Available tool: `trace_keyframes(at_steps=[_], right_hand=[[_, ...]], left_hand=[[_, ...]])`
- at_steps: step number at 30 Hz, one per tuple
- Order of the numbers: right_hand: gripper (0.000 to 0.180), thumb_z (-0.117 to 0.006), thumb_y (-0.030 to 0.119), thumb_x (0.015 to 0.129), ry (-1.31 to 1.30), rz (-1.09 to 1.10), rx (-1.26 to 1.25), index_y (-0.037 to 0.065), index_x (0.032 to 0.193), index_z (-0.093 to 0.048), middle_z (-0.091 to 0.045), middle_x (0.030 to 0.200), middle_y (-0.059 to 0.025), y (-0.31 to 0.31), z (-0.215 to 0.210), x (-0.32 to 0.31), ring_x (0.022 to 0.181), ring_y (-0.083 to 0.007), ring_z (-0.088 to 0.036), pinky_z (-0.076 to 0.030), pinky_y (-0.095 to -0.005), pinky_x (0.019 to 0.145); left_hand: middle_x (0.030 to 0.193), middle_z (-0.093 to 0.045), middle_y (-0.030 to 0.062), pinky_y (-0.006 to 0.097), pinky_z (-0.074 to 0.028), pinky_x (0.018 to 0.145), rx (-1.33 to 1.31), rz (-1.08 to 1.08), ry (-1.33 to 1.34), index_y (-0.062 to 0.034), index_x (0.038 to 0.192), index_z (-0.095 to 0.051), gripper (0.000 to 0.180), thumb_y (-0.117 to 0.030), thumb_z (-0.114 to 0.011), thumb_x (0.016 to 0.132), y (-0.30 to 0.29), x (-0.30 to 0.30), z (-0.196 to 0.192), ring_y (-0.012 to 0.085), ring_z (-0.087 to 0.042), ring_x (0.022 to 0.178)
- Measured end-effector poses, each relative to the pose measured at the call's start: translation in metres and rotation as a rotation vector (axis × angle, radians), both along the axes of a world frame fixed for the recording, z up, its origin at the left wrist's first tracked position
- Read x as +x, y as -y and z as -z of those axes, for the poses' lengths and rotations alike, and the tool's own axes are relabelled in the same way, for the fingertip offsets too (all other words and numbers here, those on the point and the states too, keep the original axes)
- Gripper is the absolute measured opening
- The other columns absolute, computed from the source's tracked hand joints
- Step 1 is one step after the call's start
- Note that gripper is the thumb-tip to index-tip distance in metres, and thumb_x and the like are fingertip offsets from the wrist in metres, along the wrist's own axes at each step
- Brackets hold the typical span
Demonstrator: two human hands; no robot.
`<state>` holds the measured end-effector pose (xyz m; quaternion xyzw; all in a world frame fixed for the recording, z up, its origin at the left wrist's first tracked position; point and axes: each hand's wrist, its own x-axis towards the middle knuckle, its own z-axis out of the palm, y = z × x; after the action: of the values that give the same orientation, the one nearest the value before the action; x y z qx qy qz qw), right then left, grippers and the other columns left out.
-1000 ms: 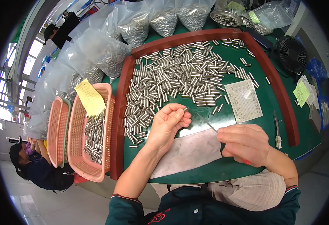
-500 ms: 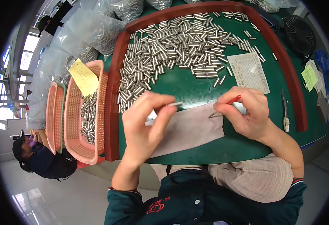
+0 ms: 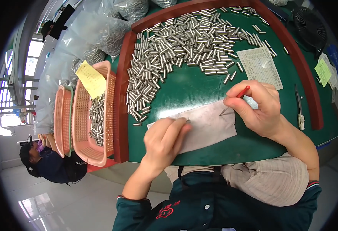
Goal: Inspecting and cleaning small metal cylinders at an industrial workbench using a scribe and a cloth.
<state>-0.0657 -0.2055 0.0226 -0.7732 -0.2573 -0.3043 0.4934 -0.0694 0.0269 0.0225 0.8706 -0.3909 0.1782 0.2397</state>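
- A pink basket (image 3: 80, 146) holds small metal cylinders (image 3: 97, 133) and stands outside the left bar of a red-brown frame (image 3: 119, 115), left of the person.
- The left hand (image 3: 163, 140) is palm down over a pale cloth (image 3: 207, 131), its grip pinched together on a small metal piece (image 3: 188, 121).
- Only the grey end of that piece shows, at the fingertips over the cloth; the fingers hide the rest, so its long axis cannot be told, nor whether it touches the cloth.
- Beyond the left hand, a broad heap of loose cylinders (image 3: 192, 42) lies on the green surface (image 3: 176, 90), well apart from both grips.
- A thin red-handled tool (image 3: 245, 91) slants from its raised handle down and leftward, its tip over the cloth's right part, near the metal piece but apart from it.
- The right hand (image 3: 259, 109) has its grip clamped on this tool; the metal piece lies to its left and slightly nearer the body.
- A printed sheet (image 3: 260, 67) lies beyond the right hand; farther right rests a slender tool with a white-wrapped end (image 3: 301, 121).
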Motion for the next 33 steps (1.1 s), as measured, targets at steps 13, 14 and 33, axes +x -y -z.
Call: trace_keyframes(at_steps=[13,14,33], right_hand=[[0.014,-0.071,-0.002,0.071,-0.061,0.005,0.006,-0.002,0.074,-0.057,-0.058,0.059,-0.0072,-0.001,-0.004,-0.005,0.048,-0.0151,-0.056,-0.042,-0.0250,0.043],[0.014,-0.071,-0.002,0.070,-0.078,-0.001,0.025,-0.002,0.074,-0.057,-0.058,0.059,-0.0072,-0.003,-0.005,-0.005,0.048,-0.0153,-0.056,-0.042,-0.0251,0.043],[0.015,-0.070,0.001,0.072,-0.057,-0.029,-0.036,0.001,0.077,-0.056,-0.060,0.062,-0.0067,0.002,-0.002,-0.002,0.049,-0.0178,-0.057,-0.042,-0.0259,0.043]], left_hand=[[0.081,-0.059,0.0058,0.023,-0.044,0.065,-1.052,0.143,-1.458,-0.0018,0.101,-0.056,0.014,-0.006,-0.056,0.087,-0.005,0.054,-0.013,0.0099,-0.054,0.069],[0.081,-0.057,0.0047,0.023,-0.042,0.064,-1.192,0.272,-1.652,-0.0031,0.101,-0.055,0.015,-0.008,-0.057,0.087,-0.005,0.064,-0.006,0.0099,-0.051,0.068],[0.075,-0.049,0.0042,0.023,-0.035,0.057,-1.498,0.325,-1.892,-0.0030,0.100,-0.053,0.014,-0.009,-0.053,0.088,-0.003,0.076,0.023,0.0113,-0.041,0.062]])
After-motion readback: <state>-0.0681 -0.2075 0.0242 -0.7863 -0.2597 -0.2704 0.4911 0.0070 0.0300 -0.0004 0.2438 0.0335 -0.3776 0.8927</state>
